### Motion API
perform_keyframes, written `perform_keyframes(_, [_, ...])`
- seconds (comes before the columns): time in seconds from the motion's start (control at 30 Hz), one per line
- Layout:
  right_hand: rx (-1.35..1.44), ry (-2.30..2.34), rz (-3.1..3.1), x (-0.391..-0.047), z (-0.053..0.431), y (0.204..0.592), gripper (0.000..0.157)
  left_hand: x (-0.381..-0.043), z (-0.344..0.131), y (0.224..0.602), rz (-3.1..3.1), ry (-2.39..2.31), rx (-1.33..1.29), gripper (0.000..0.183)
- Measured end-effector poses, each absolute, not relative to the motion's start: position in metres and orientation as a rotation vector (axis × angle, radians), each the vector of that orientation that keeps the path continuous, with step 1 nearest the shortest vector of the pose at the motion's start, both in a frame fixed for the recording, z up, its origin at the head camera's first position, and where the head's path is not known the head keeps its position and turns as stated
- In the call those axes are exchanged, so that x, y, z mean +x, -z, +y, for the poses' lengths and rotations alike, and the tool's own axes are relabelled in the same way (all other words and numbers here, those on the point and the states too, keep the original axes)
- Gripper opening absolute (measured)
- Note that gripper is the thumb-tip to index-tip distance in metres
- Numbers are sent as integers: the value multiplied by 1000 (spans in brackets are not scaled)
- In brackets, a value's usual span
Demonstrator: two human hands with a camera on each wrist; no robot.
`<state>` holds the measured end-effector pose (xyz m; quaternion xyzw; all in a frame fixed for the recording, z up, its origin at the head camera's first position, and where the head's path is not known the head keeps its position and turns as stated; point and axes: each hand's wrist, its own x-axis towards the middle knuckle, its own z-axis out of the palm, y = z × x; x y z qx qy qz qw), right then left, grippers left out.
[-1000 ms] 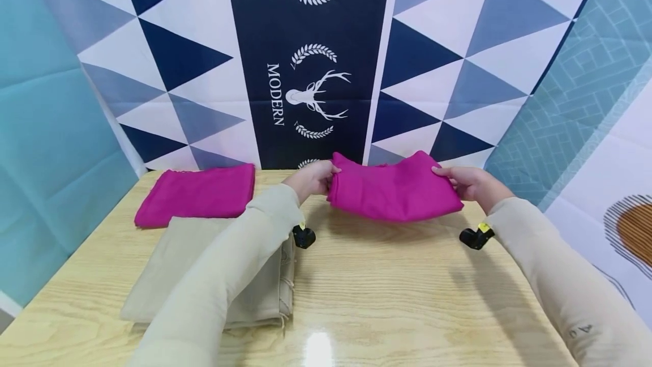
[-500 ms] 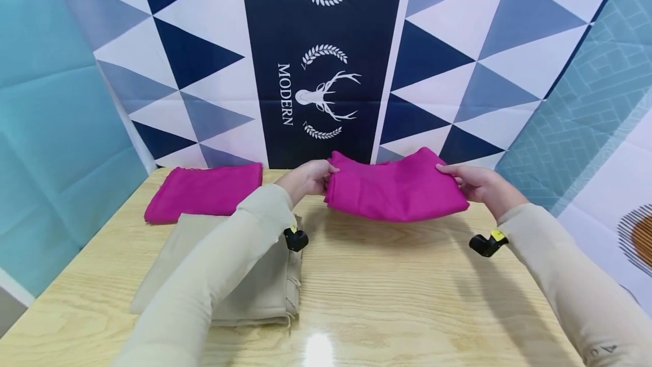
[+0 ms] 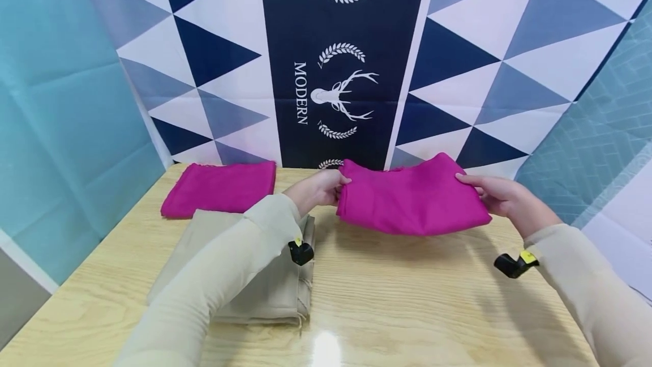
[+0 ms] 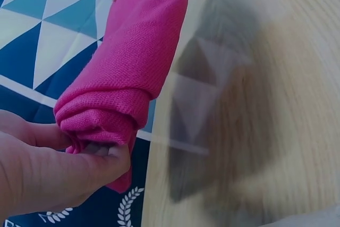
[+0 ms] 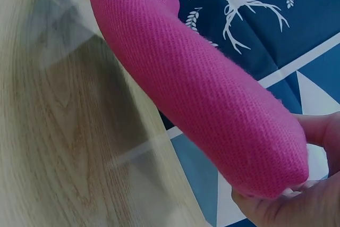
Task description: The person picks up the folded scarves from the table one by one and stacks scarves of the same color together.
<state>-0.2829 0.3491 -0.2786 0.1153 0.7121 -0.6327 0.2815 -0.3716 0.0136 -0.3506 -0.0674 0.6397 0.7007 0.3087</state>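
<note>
A folded magenta cloth (image 3: 412,197) hangs above the far part of the table, stretched between both hands and sagging in the middle. My left hand (image 3: 320,188) pinches its left end; in the left wrist view the thumb and fingers (image 4: 95,168) grip the layered folds there. At the opposite end my right hand (image 3: 501,194) holds the cloth, thumb on top. The right wrist view has that hand (image 5: 297,200) curled round the end of the magenta cloth (image 5: 212,104). The cloth's shadow falls on the wood below.
A second folded magenta cloth (image 3: 224,188) lies at the back left of the wooden table (image 3: 407,310). In front of it is a folded beige cloth (image 3: 265,293), partly under my left forearm. A patterned curtain (image 3: 336,27) stands behind the table's back edge.
The head view has turned slightly left, so the whole scene slides right in it. Both hands keep their hold on the raised magenta cloth, which appears slightly lower and nearer.
</note>
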Motion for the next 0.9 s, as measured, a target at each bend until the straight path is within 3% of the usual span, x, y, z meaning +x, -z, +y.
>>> perform_keyframes(0.13, [263,1721,1932,-277,351,281,22,-392,17,376,1691,-1853,-163,11])
perform_keyframes(0.4, [261,1675,1944,-270,352,281,23,-391,16,386,1712,-1849,-184,13])
perform_keyframes(0.8, [240,1695,1961,-257,351,282,19,-362,12,378,1723,-1877,-189,11])
perform_keyframes(0.9, [226,1691,1960,-254,354,284,18,-326,13,348,1762,-1865,-231,16])
